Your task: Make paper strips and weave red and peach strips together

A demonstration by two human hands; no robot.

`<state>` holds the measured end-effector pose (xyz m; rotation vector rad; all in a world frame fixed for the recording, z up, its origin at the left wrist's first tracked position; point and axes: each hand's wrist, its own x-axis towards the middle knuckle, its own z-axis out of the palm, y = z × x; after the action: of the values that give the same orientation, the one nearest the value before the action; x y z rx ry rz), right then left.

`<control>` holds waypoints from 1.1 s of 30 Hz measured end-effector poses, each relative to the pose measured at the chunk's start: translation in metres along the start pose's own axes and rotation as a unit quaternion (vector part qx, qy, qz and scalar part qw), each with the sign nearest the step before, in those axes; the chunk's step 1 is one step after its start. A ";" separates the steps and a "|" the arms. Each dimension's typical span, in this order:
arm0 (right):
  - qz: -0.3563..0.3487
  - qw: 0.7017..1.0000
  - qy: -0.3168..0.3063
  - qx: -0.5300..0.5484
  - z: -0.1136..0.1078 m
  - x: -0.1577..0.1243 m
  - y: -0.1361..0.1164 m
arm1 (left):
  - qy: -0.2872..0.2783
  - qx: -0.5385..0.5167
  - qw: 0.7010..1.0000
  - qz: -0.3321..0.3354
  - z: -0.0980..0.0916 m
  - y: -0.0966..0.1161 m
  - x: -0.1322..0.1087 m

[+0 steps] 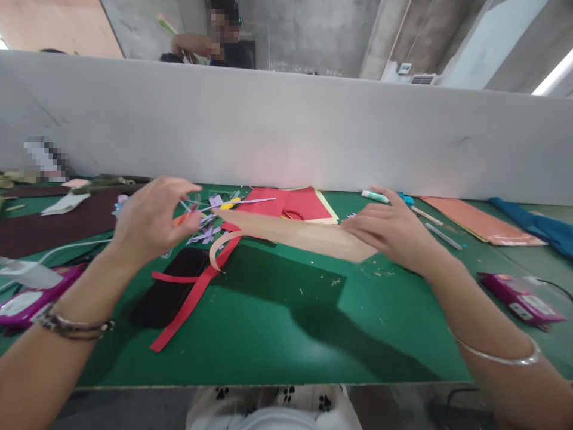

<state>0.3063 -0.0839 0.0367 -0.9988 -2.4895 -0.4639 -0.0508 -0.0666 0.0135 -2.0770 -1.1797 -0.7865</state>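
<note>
A tan piece of paper (308, 236) is stretched out above the table, its right end pinched in my right hand (389, 230). At its left end a narrow tan strip (218, 248) curls downward. My left hand (150, 218) hovers to the left, thumb and forefinger apart, beyond the paper's free left end. Just past its fingertips are a thin lavender strip (253, 203) and small lavender paper scraps (206, 233); whether it touches any of them is unclear. Behind the tan paper lie red paper sheets (308, 202).
Long red strips (190, 310) cross a black phone-like object (165, 298). A glue stick (375, 196), orange sheets (474, 218) and blue material (532, 226) lie toward the right. Purple devices (521, 298) sit at both sides. A pale partition (286, 125) stands behind; a person (230, 45) is beyond it.
</note>
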 end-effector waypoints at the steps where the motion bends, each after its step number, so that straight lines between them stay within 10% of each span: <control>1: -0.014 1.000 0.010 -0.018 0.001 0.001 -0.005 | -0.019 0.009 0.999 0.044 -0.003 0.012 0.005; 6: 0.003 0.993 0.096 -0.067 0.015 0.000 -0.013 | -0.048 0.037 0.974 0.219 -0.006 0.059 0.013; 11: 0.258 0.945 0.198 0.029 0.055 -0.015 -0.020 | -0.082 0.090 0.979 0.163 0.005 0.106 -0.009; 13: 0.361 0.892 0.145 0.228 0.075 -0.023 -0.031 | -0.116 0.098 0.977 0.147 0.009 0.132 -0.020; 17: 0.480 0.687 0.014 0.545 0.097 -0.032 -0.052 | -0.178 0.055 0.969 0.164 0.015 0.178 -0.037; 20: 0.491 0.630 0.032 0.600 0.094 -0.030 -0.055 | -0.215 0.032 0.963 0.158 0.018 0.197 -0.043; 24: 0.483 0.622 0.046 0.615 0.084 -0.023 -0.047 | -0.225 0.000 0.958 0.177 0.021 0.206 -0.047; 33: 0.387 0.717 -0.012 0.580 0.076 -0.012 -0.034 | -0.323 -0.089 0.920 0.205 0.022 0.193 -0.039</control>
<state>0.2708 -0.0808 -0.0393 -1.2202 -1.5131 1.2191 0.1080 -0.1494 -0.0717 -2.7230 -0.9376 0.0105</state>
